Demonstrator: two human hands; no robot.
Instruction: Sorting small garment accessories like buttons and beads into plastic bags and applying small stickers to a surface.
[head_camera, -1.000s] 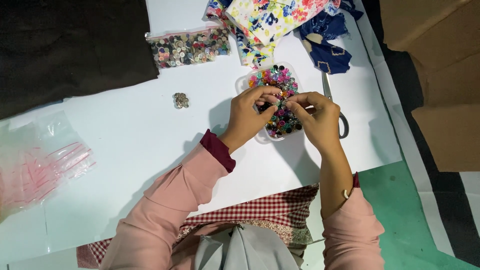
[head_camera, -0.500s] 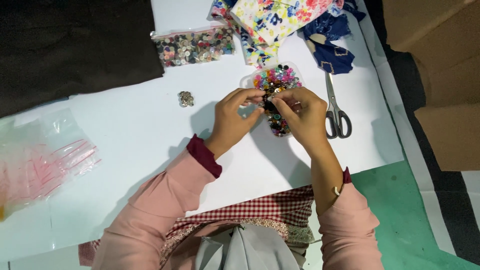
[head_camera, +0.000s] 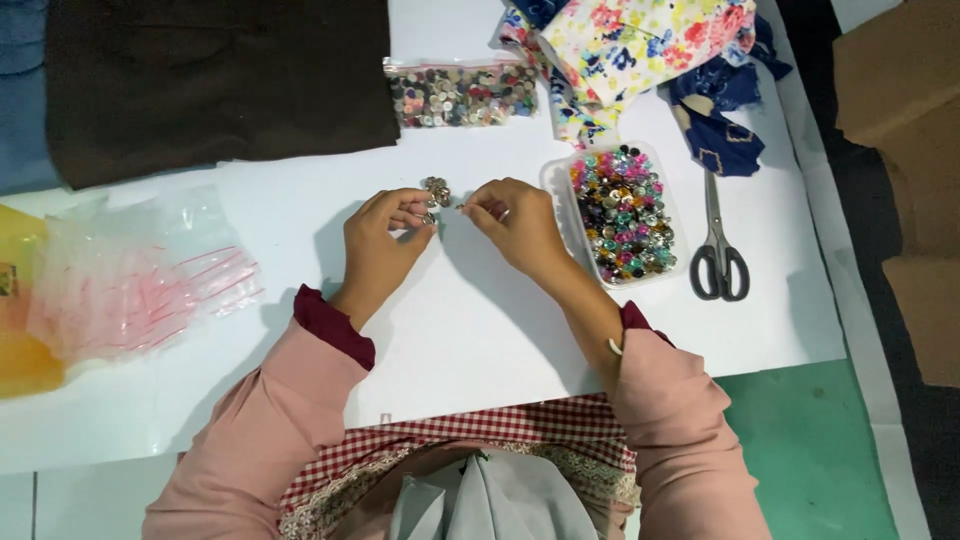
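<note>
Two hands, left (head_camera: 385, 235) and right (head_camera: 515, 225), pinched at a small metal cluster (head_camera: 436, 190).
It looked light, hard and slippery, best held by fingertips at its edges.

A white worktop (head_camera: 500, 330) is seen from above, lit evenly with soft shadows cast on it. Its far left part is covered by a dark brown cloth (head_camera: 220, 80), and a strip of blue fabric (head_camera: 25, 95) is seen beside that at the left edge. Below the worktop's right corner, a green floor surface (head_camera: 815, 450) is shown, edged by a pale band (head_camera: 880, 440). Further right, dark ground (head_camera: 925, 460) is visible, on which brown cardboard boxes (head_camera: 900, 70) are stacked along the right edge. No walls or windows are in view.
</note>
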